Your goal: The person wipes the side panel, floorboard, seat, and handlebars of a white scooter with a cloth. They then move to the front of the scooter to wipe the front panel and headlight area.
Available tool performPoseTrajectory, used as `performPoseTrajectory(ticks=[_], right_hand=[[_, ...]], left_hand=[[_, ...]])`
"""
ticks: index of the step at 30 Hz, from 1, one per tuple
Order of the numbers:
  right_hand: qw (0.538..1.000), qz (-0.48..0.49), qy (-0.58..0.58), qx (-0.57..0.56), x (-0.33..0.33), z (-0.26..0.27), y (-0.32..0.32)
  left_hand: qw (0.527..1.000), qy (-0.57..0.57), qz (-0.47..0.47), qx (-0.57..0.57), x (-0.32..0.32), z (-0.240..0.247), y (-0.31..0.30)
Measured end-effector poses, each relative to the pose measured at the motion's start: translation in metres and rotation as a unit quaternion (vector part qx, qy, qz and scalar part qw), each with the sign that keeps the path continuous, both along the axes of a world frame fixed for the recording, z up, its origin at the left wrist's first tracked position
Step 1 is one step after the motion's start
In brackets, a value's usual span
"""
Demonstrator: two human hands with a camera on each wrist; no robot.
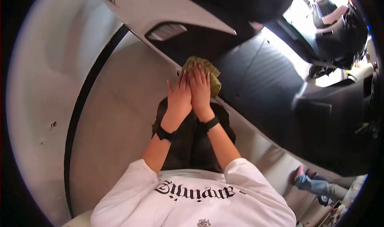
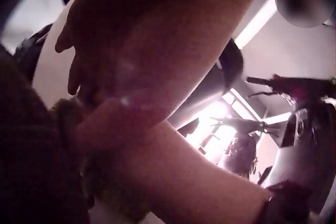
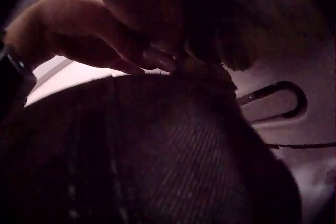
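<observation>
A crumpled yellow-green cloth (image 1: 215,86) lies against the lower side of a black and white scooter (image 1: 192,7), just in front of the person's knees. On top of it, the right hand (image 1: 201,89) rests with its fingers straight and pointing away from the body. Close beside it, the left hand (image 1: 180,98) also has extended fingers, their tips reaching the cloth, its thumb held out to the side. The two hands overlap along their inner edges. In the right wrist view, dark trousers (image 3: 173,150) hide much of the lower scene.
The scooter's black footboard (image 1: 256,79) stretches to the right of the hands. More scooters (image 1: 340,39) stand at the upper right. Another person's legs (image 1: 316,185) show at the lower right. A black strip (image 1: 82,103) curves across the pale floor on the left.
</observation>
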State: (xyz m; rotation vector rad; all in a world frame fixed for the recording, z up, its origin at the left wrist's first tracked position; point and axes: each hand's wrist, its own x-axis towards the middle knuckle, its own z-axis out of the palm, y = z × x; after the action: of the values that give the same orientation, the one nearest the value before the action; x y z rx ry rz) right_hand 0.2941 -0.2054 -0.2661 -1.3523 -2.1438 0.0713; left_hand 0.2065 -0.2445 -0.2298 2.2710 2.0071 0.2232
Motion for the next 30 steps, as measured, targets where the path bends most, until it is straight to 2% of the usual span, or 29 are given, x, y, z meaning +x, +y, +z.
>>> performPoseTrajectory(ticks=[2,5,9,11,13,15,16,17,18,19,20,21,23,25,27,28,30], right_hand=[[1.0,0.017,-0.016,0.004,-0.009,0.0,0.006],[0.999,0.023,-0.031,-0.028,-0.003,-0.009,0.008],[0.988,0.096,-0.067,-0.103,0.013,0.008,0.012],[0.981,0.123,-0.091,-0.117,0.02,0.011,0.017],[0.967,0.123,-0.128,-0.181,0.026,0.004,0.019],[0.976,0.137,-0.068,-0.152,0.028,0.006,0.024],[0.97,0.126,-0.049,-0.204,0.028,0.016,0.028],[0.959,0.111,-0.033,-0.26,0.028,0.028,0.03],[0.959,0.101,-0.035,-0.263,0.031,0.037,0.032],[0.959,0.085,-0.042,-0.266,0.033,0.047,0.034],[0.965,0.096,0.021,-0.243,0.036,0.057,0.039],[0.964,0.094,0.007,-0.249,0.035,0.085,0.041],[0.966,0.063,0.043,-0.248,0.01,0.172,0.043],[0.973,0.148,0.056,-0.17,-0.012,0.243,0.044],[0.976,0.182,0.085,-0.084,-0.038,0.329,0.068],[0.971,0.177,0.159,-0.037,-0.051,0.356,0.091],[0.975,0.142,0.165,0.045,-0.075,0.421,0.135]], left_hand=[[0.988,-0.016,0.003,-0.152,-0.014,0.001,0.011],[0.981,-0.053,-0.01,-0.186,-0.019,-0.008,0.015],[0.969,-0.128,0.019,-0.212,-0.02,0.007,0.013],[0.94,-0.146,0.046,-0.306,-0.02,0.026,0.004],[0.881,-0.179,0.019,-0.438,-0.034,0.074,-0.003],[0.913,-0.226,-0.02,-0.338,-0.049,0.063,-0.042],[0.914,-0.22,0.004,-0.34,-0.066,0.079,-0.05],[0.898,-0.282,0.005,-0.336,-0.079,0.097,-0.061],[0.877,-0.347,0.0,-0.333,-0.087,0.114,-0.074],[0.872,-0.351,0.007,-0.34,-0.099,0.124,-0.089],[0.847,-0.426,0.051,-0.313,-0.113,0.133,-0.103],[0.81,-0.504,0.092,-0.285,-0.123,0.141,-0.118],[0.748,-0.531,0.269,-0.292,-0.146,0.202,-0.144],[0.743,-0.488,0.362,-0.28,-0.166,0.236,-0.174],[0.726,-0.491,0.397,-0.273,-0.178,0.267,-0.201],[0.715,-0.491,0.428,-0.256,-0.184,0.282,-0.215],[0.699,-0.516,0.435,-0.236,-0.193,0.296,-0.244]])
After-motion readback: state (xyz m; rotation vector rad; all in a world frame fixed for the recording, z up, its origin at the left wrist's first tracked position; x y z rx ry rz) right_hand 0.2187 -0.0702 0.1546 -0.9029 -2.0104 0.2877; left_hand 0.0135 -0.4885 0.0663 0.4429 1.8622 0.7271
